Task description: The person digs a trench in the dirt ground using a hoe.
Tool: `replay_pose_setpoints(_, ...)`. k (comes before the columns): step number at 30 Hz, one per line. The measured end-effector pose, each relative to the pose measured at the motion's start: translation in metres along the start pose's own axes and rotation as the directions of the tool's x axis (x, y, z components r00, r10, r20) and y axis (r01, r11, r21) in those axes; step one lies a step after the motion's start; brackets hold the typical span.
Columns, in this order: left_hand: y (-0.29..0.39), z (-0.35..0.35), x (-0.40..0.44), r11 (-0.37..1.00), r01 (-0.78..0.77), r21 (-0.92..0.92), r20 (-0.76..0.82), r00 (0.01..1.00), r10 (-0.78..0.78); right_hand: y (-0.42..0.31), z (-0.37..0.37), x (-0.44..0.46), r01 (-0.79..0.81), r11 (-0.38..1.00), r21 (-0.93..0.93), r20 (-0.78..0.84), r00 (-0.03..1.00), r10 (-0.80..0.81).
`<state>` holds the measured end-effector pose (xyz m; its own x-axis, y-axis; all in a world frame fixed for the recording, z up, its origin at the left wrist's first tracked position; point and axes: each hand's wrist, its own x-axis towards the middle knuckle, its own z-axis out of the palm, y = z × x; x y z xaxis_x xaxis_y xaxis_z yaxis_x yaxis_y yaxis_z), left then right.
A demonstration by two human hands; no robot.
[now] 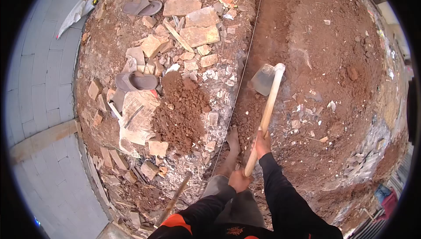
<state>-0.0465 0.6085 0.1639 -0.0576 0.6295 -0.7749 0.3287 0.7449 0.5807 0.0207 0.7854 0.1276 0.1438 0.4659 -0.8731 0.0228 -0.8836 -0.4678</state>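
A hoe with a pale wooden handle (268, 111) reaches from my body up to its broad metal blade (263, 80), which rests in or just over the reddish soil of a trench. My left hand (240, 180) is wrapped round the lower end of the handle. Higher up, my right hand (262, 143) grips the same handle. A thin string (246, 59) runs lengthwise along the trench's left edge. My bare foot (233, 136) stands in the trench beside the string.
Left of the string lie a mound of loose soil (182, 111), broken bricks (199, 35), two sandals (142, 81) (142, 7) and a wooden pole (175, 197). A grey block wall (44, 81) borders the far left. At the lower right, part of a person (388, 201) shows.
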Motion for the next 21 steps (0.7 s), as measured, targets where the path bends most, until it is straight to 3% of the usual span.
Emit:
replay_pose_setpoints(1, 0.010, 0.004, -0.016, 1.000, 0.000, -0.007, 0.000, 1.000, 0.000, -0.013, -0.009, -0.024, -0.013, 0.999, 0.035, 0.018, 1.000, 0.013)
replay_pose_setpoints(2, 0.023, 0.008, -0.013, 0.980, -0.064, -0.186, -0.064, 0.997, 0.053, -0.035, -0.009, -0.022, 0.009, 0.999, 0.035, 0.022, 1.000, -0.010)
replay_pose_setpoints(3, 0.030, 0.016, -0.021, 0.929, -0.104, -0.354, -0.107, 0.992, 0.071, -0.045, -0.013, -0.027, 0.149, 0.989, -0.003, -0.005, 0.989, -0.149)
replay_pose_setpoints(6, 0.078, 0.004, 0.051, 0.961, -0.147, -0.232, -0.029, 0.989, 0.145, -0.101, -0.014, -0.018, 0.448, 0.891, -0.079, -0.068, 0.889, -0.453)
replay_pose_setpoints(8, 0.085, 0.001, 0.122, 0.881, -0.308, -0.359, -0.121, 0.951, 0.283, -0.142, 0.002, 0.015, 0.582, 0.799, -0.151, -0.128, 0.790, -0.599)
replay_pose_setpoints(10, 0.090, -0.028, 0.173, 0.895, -0.346, -0.281, -0.123, 0.938, 0.324, -0.161, 0.024, 0.054, 0.585, 0.796, -0.159, -0.151, 0.782, -0.605)
replay_pose_setpoints(11, 0.085, -0.038, 0.178, 0.946, -0.227, -0.231, -0.109, 0.972, 0.207, -0.156, 0.036, 0.064, 0.545, 0.815, -0.197, -0.151, 0.805, -0.574)
replay_pose_setpoints(13, 0.043, -0.025, 0.140, 0.946, -0.162, -0.280, -0.058, 0.987, 0.152, -0.093, 0.042, 0.085, 0.364, 0.888, -0.282, -0.075, 0.914, -0.398)
replay_pose_setpoints(14, 0.011, 0.006, 0.101, 0.925, 0.009, -0.379, -0.053, 0.998, -0.031, -0.049, 0.037, 0.077, 0.260, 0.883, -0.390, -0.019, 0.957, -0.290)
replay_pose_setpoints(15, 0.012, 0.018, 0.047, 0.962, 0.055, -0.267, -0.159, 0.982, -0.101, 0.012, 0.025, 0.087, 0.086, 0.917, -0.389, 0.016, 0.996, -0.086)
replay_pose_setpoints(16, 0.006, 0.014, 0.009, 0.931, 0.047, -0.363, -0.129, 0.987, -0.100, 0.023, 0.021, 0.042, 0.093, 0.923, -0.373, 0.010, 0.995, -0.097)
replay_pose_setpoints(17, -0.018, 0.030, -0.024, 0.960, 0.067, -0.273, -0.115, 0.988, -0.102, 0.043, 0.012, 0.010, 0.130, 0.960, -0.248, 0.026, 0.991, -0.128)
replay_pose_setpoints(19, -0.019, 0.033, -0.069, 0.897, 0.202, -0.394, 0.078, 0.979, -0.186, 0.041, -0.004, -0.048, 0.071, 0.965, -0.254, 0.042, 0.997, -0.062)
replay_pose_setpoints(20, -0.015, 0.031, -0.073, 0.896, 0.201, -0.396, 0.075, 0.979, -0.187, 0.030, -0.007, -0.066, 0.109, 0.973, -0.205, 0.038, 0.994, -0.104)
replay_pose_setpoints(21, -0.006, 0.026, -0.057, 0.947, 0.085, -0.310, -0.006, 0.996, -0.092, 0.011, -0.007, -0.069, 0.170, 0.974, -0.149, 0.038, 0.985, -0.166)
